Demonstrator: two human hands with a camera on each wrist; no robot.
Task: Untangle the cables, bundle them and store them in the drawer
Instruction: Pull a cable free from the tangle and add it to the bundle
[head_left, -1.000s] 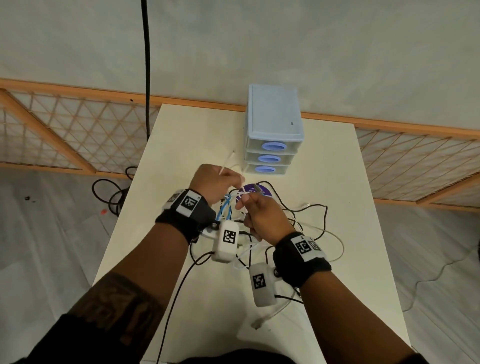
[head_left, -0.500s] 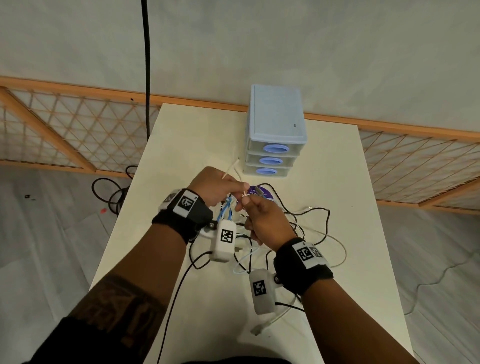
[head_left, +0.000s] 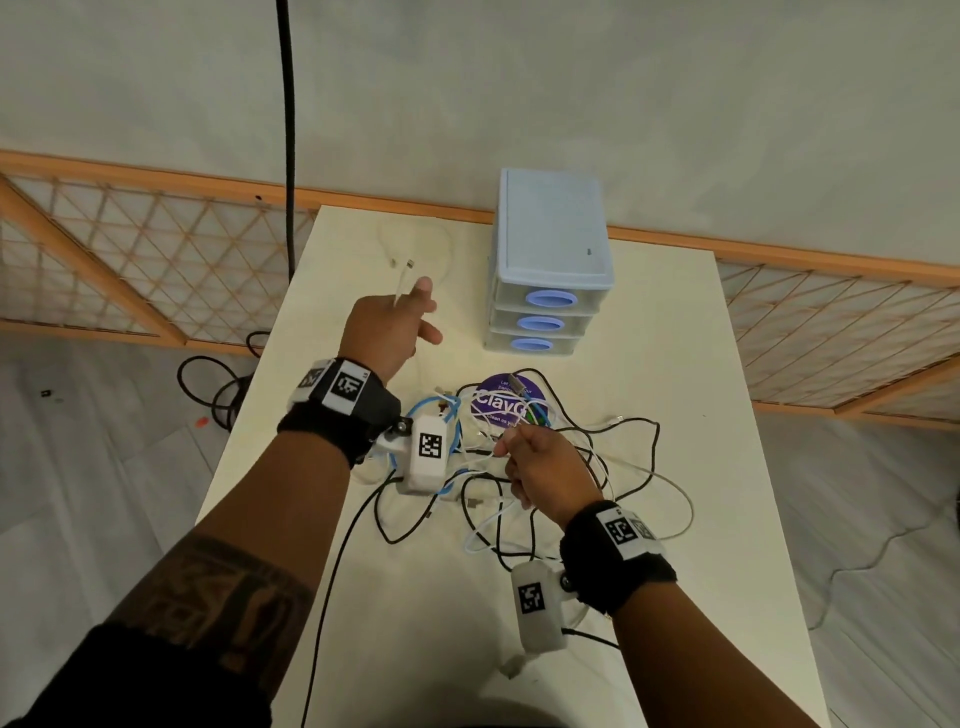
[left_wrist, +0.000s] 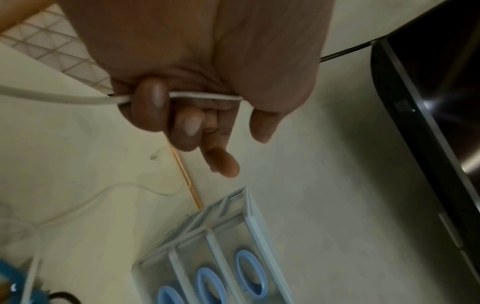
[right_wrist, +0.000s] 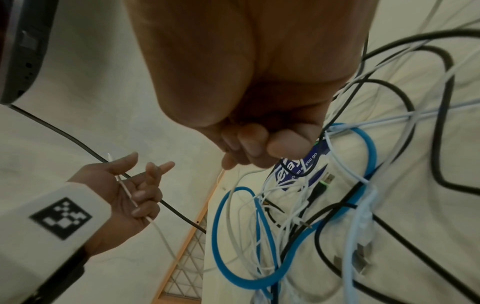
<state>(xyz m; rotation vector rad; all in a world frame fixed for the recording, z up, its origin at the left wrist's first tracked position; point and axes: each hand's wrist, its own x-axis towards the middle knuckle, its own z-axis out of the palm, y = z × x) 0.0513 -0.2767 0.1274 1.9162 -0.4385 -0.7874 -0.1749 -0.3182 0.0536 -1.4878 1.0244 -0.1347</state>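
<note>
Both hands are busy with one thin white cable (head_left: 402, 283). The left hand (head_left: 387, 327) has it curled under two fingers against the palm, the other fingers loosely spread, and holds it up and away from the heap, with the plug end poking out past the knuckles. The right hand (head_left: 545, 467) sits low over the tangle with its fingers curled in a pinch; it seems to grip a white strand, though which one I cannot tell for sure.

Just beyond and under the right hand lies the tangle of black, white and blue cables (head_left: 524, 467) on the pale cream worktop (head_left: 675, 389), partly covering a round purple sticker (head_left: 501, 402). Another thin white cable (head_left: 415, 244) lies loose by itself beyond the left hand. Ahead of both hands, nearer the right, stands the small light-blue plastic three-drawer chest (head_left: 550, 265), all three drawers closed.

By my reckoning this is early work. One cable looks already pulled out and a second is coming free, but most of the heap is still knotted, nothing is bundled, and no drawer is open to take anything.
</note>
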